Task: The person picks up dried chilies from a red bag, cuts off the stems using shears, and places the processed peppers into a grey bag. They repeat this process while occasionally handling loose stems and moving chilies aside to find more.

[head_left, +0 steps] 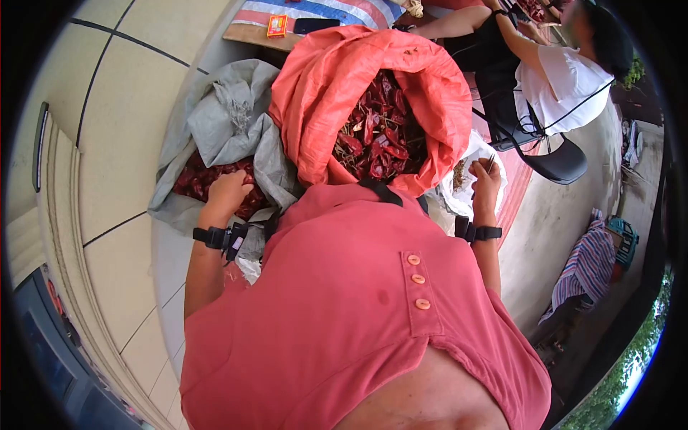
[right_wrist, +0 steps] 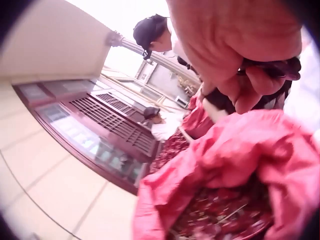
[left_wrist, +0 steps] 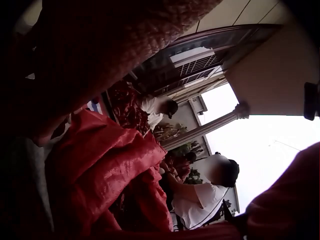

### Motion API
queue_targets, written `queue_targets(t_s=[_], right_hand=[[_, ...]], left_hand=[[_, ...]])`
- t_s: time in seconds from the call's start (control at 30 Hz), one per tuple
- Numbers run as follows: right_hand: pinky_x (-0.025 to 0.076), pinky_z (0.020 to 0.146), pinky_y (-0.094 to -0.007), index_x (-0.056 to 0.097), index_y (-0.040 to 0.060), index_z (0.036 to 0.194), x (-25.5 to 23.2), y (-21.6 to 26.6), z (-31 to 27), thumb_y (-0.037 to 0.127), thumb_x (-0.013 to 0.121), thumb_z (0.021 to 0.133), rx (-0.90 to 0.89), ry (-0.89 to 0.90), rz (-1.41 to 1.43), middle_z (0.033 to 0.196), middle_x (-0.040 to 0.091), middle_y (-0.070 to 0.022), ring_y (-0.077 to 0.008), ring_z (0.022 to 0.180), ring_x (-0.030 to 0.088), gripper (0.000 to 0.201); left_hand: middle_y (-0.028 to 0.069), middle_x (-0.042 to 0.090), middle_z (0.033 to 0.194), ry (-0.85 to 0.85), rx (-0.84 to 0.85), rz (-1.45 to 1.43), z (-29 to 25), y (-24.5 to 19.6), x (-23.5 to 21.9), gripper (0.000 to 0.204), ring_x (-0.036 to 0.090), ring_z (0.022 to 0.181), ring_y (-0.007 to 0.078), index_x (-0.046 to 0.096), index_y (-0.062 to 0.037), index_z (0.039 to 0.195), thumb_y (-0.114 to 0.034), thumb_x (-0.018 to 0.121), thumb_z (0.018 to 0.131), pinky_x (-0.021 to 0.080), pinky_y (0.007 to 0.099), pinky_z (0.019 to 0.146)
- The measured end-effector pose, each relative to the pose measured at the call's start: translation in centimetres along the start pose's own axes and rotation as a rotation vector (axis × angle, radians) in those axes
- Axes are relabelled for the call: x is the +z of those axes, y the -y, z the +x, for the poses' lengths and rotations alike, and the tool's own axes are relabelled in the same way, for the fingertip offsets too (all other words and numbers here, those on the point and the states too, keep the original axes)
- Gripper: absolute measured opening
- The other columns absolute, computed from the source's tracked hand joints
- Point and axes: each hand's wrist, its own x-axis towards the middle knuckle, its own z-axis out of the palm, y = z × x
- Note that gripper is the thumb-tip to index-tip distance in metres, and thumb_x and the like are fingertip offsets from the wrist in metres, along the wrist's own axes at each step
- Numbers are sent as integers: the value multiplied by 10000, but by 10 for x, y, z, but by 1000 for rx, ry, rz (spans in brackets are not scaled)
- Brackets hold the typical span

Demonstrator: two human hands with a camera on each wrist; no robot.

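Note:
My left hand (head_left: 228, 192) is low over the dried red chilies (head_left: 197, 179) in a grey woven sack (head_left: 236, 118), its fingers bent; the dark left wrist view hides whether anything is between them. On the other side, my right hand (head_left: 486, 188) grips a pair of scissors (right_wrist: 280, 69) with dark handles, the thin metal tips pointing up in the head view. Between my hands stands a large red sack (head_left: 315, 93), its mouth rolled open, full of dried chilies with stems (head_left: 380, 132). Beside the right hand is a white bag (head_left: 450, 188) with brownish bits inside.
A phone (head_left: 317, 25) and a small red-yellow box (head_left: 277, 26) lie on a board beyond the sacks. A person in a white shirt (head_left: 566, 89) sits at the far right on a black chair (head_left: 559, 161). Tiled floor (head_left: 122, 136) lies to the left.

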Motion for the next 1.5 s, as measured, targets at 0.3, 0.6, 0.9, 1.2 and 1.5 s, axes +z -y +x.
queue_targets(t_s=[0.3,0.6,0.9,1.2,1.5], right_hand=[[355,422,-212,578,25,1012,-3,-60,20,99,537,852,37,85,-106,901,616,-45,-143,692,654,181],[414,501,-203,558,24,1004,57,20,-39,28,516,906,73,488,109,913,656,-66,-122,662,636,107],[290,445,-177,592,50,1014,49,37,-47,116,604,896,113,614,28,820,631,12,-23,543,455,136],[337,541,-150,599,73,1123,108,108,-58,154,694,858,-63,845,171,887,601,72,10,694,494,292],[435,689,-218,647,28,953,125,121,-71,42,670,856,-306,793,178,874,604,20,-67,767,522,101]], left_hand=[[126,581,929,-257,501,-218,48,-113,-26,132,565,922,318,589,-53,913,-131,583,807,453,429,758],[137,619,995,-142,670,128,155,-190,75,164,542,1030,283,636,-46,848,-100,482,839,383,441,925],[216,589,1093,-164,619,-641,138,-176,48,458,567,1046,362,502,0,1203,-66,649,774,447,422,921],[56,572,1087,144,505,-1231,89,-203,-36,431,550,965,91,456,11,1275,-64,601,876,476,246,833],[88,562,1144,237,541,-1206,72,-207,-61,535,544,1061,135,397,-3,1361,-110,609,882,446,270,912]])
